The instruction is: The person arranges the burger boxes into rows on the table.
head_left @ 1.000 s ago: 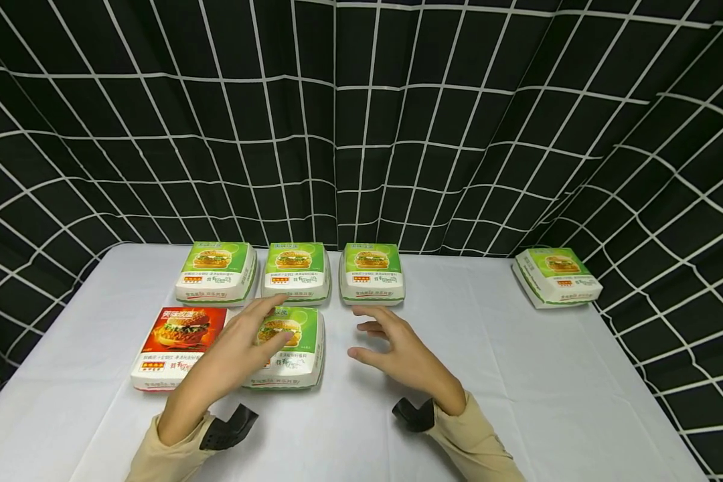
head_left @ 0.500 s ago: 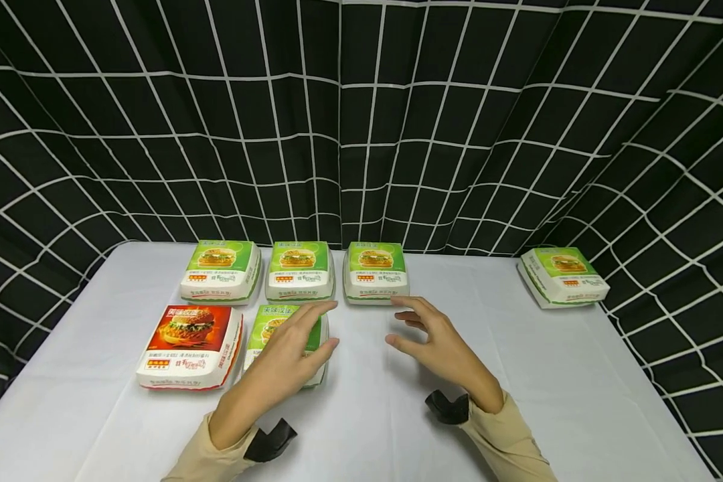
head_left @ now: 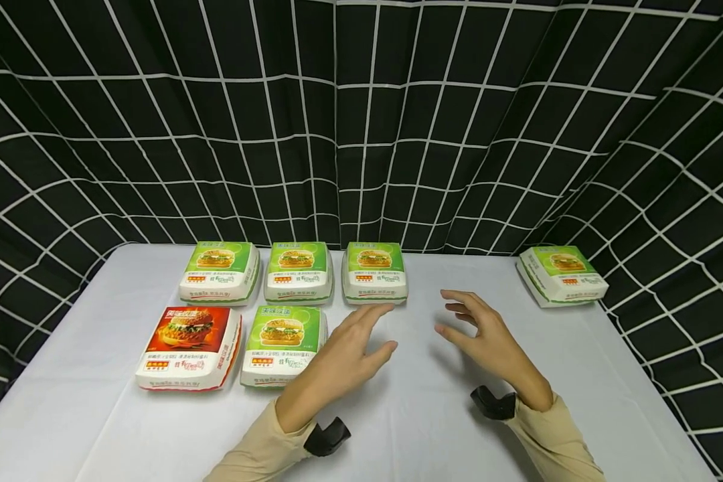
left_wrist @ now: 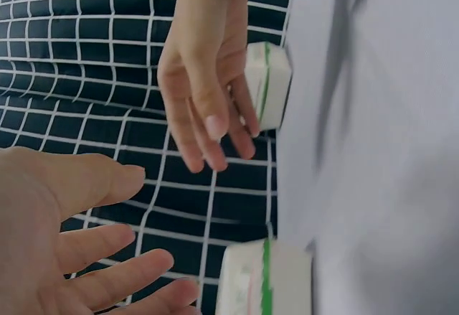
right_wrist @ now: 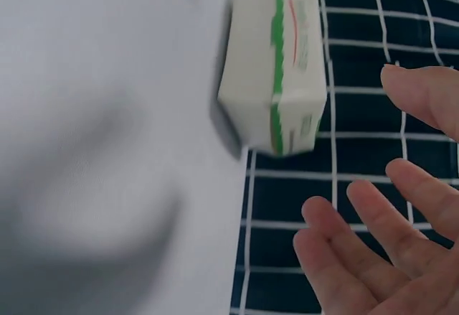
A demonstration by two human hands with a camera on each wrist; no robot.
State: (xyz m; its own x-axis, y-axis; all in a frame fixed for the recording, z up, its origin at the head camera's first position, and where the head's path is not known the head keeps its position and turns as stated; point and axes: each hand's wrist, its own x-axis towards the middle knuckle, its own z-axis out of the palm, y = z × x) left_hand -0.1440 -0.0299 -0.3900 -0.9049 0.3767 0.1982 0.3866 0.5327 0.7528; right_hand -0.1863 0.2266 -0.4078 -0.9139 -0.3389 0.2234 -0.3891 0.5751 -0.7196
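Observation:
My left hand (head_left: 345, 351) hovers over the white table just right of the near green burger box (head_left: 282, 335), partly covering that box's right edge. My right hand (head_left: 488, 338) is in the air farther right, between the back-row box (head_left: 375, 268) and the lone green burger box (head_left: 560, 273) at the far right. Both hands hold nothing, with fingers spread and relaxed, palms turned towards each other. The left wrist view shows my right hand (left_wrist: 208, 85) hanging past a box (left_wrist: 267, 85). In the right wrist view a green-edged box (right_wrist: 269, 71) stands beyond my fingers.
A red burger box (head_left: 188, 338) lies at the left of the front row. Two more green boxes, a left one (head_left: 217, 268) and a middle one (head_left: 298, 268), stand in the back row. Black cloth with white grid lines (head_left: 361, 120) rises behind the table (head_left: 434, 428).
Both hands have moved to the right across the table, and the left hand has passed from over the near green box to its right side. The boxes stay where they were.

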